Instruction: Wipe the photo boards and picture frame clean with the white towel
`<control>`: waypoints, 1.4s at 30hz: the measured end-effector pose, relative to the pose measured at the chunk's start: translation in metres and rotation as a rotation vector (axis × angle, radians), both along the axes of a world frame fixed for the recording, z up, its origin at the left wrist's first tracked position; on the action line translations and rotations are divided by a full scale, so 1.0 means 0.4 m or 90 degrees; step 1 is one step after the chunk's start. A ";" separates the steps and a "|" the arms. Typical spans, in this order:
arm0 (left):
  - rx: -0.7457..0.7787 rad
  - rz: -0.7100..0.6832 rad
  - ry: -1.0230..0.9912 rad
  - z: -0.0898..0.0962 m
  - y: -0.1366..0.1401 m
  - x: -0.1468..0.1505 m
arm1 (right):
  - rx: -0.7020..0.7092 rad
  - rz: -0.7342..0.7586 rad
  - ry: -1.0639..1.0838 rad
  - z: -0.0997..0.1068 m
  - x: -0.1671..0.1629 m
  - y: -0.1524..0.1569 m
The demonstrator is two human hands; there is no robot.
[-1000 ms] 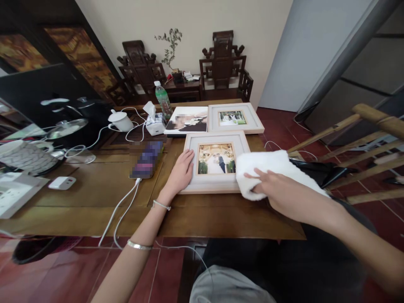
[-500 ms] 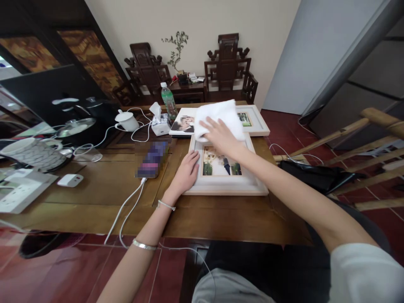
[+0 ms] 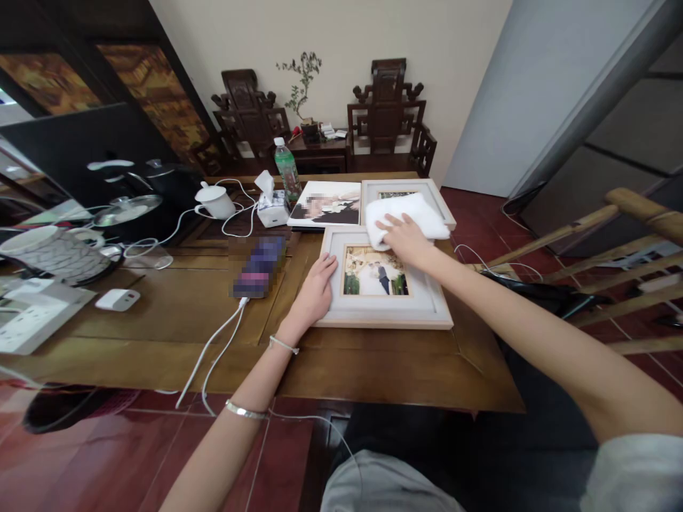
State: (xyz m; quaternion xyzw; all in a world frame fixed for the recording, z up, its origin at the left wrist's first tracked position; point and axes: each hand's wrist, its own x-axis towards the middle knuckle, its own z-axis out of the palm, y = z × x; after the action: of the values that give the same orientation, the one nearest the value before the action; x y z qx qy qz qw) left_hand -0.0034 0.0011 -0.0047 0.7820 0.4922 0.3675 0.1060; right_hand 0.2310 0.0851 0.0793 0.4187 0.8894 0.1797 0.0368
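Observation:
A picture frame (image 3: 384,313) with a pale border and a photo of a couple lies flat on the wooden table. Along its left rail, my left hand (image 3: 316,288) rests with fingers closed against the edge, holding it. My right hand (image 3: 406,238) grips a folded white towel (image 3: 427,215), fingers spread over its top. The towel lies across the frame's upper right corner and also covers part of a second frame (image 3: 437,193) behind. Left of that second frame is a white-edged photo panel (image 3: 341,189), its picture partly blurred.
Left of the frames are a phone (image 3: 259,267) on a charging cable, a tissue box (image 3: 273,209), a green-labelled bottle (image 3: 287,171) and a lidded white cup (image 3: 214,201). A power strip (image 3: 32,320), a charger (image 3: 117,300) and a patterned kettle (image 3: 53,252) occupy the far left.
My right hand has slid the towel rightward, from the frame's top middle to its upper right corner. The photo panel behind is uncovered now. My left hand has stayed put.

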 end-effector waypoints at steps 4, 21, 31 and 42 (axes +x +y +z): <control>0.002 0.006 0.001 0.001 0.000 0.002 | -0.014 -0.040 -0.029 0.016 0.127 0.000; -0.008 0.000 0.012 0.009 -0.004 0.001 | -0.203 0.017 0.096 0.051 0.149 -0.482; 0.002 -0.021 0.018 -0.003 0.006 -0.012 | -0.090 -0.002 0.137 -0.018 0.113 -0.200; 0.003 -0.010 0.027 0.004 0.002 -0.010 | 0.004 -0.058 0.052 -0.043 -0.012 -0.113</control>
State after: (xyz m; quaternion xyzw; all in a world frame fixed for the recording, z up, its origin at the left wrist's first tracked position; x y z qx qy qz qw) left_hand -0.0076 0.0018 -0.0030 0.7937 0.4870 0.3514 0.0968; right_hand 0.2264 0.0400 0.0619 0.4663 0.8694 0.1635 0.0069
